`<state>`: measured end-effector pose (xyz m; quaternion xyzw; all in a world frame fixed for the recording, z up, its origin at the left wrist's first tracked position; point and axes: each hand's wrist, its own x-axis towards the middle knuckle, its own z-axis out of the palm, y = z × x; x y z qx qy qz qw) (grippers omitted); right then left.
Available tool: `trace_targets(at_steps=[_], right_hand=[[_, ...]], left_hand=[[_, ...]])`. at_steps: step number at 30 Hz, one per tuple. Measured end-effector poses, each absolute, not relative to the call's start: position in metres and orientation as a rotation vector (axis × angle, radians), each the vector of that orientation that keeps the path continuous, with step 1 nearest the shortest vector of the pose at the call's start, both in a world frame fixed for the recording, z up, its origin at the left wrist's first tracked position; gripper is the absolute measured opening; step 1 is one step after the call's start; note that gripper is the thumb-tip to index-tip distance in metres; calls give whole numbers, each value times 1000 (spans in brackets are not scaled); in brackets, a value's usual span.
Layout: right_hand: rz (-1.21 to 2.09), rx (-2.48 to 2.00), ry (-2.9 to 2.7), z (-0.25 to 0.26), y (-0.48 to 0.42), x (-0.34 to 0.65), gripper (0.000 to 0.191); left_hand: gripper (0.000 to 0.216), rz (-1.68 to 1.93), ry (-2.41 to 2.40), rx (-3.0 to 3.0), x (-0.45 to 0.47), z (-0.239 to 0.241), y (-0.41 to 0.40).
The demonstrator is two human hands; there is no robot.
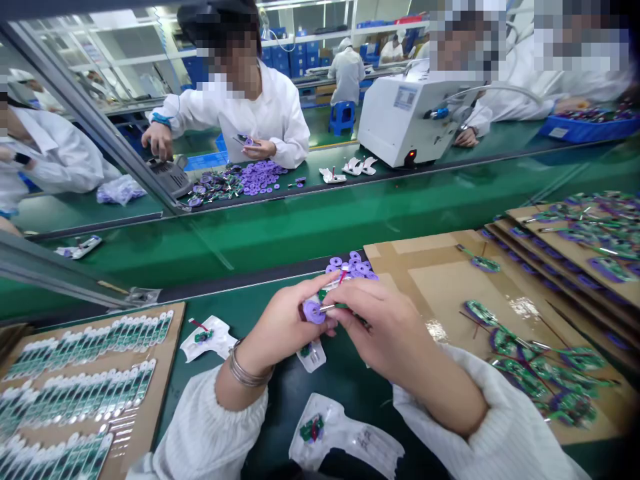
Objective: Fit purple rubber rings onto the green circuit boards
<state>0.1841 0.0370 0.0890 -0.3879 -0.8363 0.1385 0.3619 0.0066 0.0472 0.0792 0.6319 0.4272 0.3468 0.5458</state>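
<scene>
My left hand is closed around a small white housing with a purple ring facing me. Between the thumb and fingers of my right hand is a thin metal-tipped part, its tip at the ring; its exact kind I cannot make out. A red wire sticks up behind my fingertips. Below my hands lies a white plastic shell, partly hidden. Nearer to me is a larger white shell with a green board and red wire. Another such shell lies left of my left wrist.
Purple rings lie beyond my hands. At right, a cardboard sheet bears wired green boards, beside stacked cardboard layers. On the left, a cardboard tray holds rows of boards. Across the green bench, a co-worker sits near a white machine.
</scene>
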Motion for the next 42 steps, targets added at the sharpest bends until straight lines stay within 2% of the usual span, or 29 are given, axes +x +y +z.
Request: trace_targets(at_steps=[6,12,21,24,27,31,35,42], right_hand=[[286,-1031,-2098,80,41,182,15],[316,-1152,-2173,70,54,185,11],[387,-1190,-2182,77,61,196,10],[394,-1211,-2212,76,63,198,10],[394,-1192,-2225,76,63,198,10],[419,-1125,-2129,82,57,197,9],[413,-1068,-2064,92,49,195,6],[371,-1032,-2001,101,39,194,5]], left_hand=[[51,874,978,1276,11,78,48],[56,874,1028,1223,8,59,62],[38,509,1319,1740,-8,14,82],[34,535,1367,2042,-14,13,82],[31,693,1483,2095,-15,22,78],[32,998,1254,1586,-8,46,65],[34,999,799,948,2,67,52],[19,1082,614,749,9,71,47]])
